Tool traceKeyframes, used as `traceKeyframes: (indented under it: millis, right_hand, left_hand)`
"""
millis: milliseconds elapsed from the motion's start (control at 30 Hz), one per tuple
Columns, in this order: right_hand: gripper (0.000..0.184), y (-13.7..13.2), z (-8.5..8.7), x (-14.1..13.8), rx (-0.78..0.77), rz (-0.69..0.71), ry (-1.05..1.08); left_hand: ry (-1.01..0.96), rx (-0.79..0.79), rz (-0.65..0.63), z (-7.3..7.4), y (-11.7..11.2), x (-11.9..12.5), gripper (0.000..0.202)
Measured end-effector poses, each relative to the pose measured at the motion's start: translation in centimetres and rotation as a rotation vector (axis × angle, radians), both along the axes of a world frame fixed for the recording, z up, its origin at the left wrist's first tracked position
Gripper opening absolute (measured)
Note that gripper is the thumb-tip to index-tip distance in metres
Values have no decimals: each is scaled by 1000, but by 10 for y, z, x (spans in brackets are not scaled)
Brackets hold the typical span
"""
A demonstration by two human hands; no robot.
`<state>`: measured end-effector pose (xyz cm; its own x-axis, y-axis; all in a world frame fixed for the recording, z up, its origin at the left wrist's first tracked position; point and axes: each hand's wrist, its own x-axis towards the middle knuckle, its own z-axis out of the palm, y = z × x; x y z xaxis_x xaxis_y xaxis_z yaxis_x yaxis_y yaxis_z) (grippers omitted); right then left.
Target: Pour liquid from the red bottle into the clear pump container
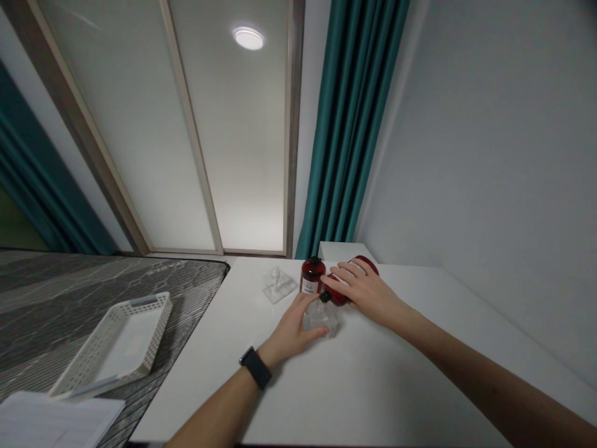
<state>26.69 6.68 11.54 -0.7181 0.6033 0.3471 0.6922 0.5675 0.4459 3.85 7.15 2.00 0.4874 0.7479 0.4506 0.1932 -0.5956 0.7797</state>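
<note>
My left hand, with a black watch on the wrist, rests on the white table with its fingers curled round a clear glass bottle. Just beyond it my right hand lies over a dark red bottle that is on its side, fingers wrapped on it. A second dark red bottle with a black cap stands upright to the left of it. A clear lidded piece sits further left on the table.
A white plastic basket lies on the dark grey mattress at the left, with white papers at the lower left corner. Teal curtains hang behind the table; a white wall runs along the right.
</note>
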Motion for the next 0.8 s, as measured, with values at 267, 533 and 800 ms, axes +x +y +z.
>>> traceKeyframes:
  millis: [267, 533, 800]
  right_hand:
    - [56, 2, -1, 1, 22, 18, 8]
    - [49, 3, 0, 1, 73, 42, -8]
    - [47, 3, 2, 0, 85, 48, -18]
  left_hand:
    - [-7, -3, -8, 0, 0, 0, 65]
    - [-14, -7, -7, 1, -1, 0, 65]
    - [-16, 11, -6, 3, 0, -1, 64]
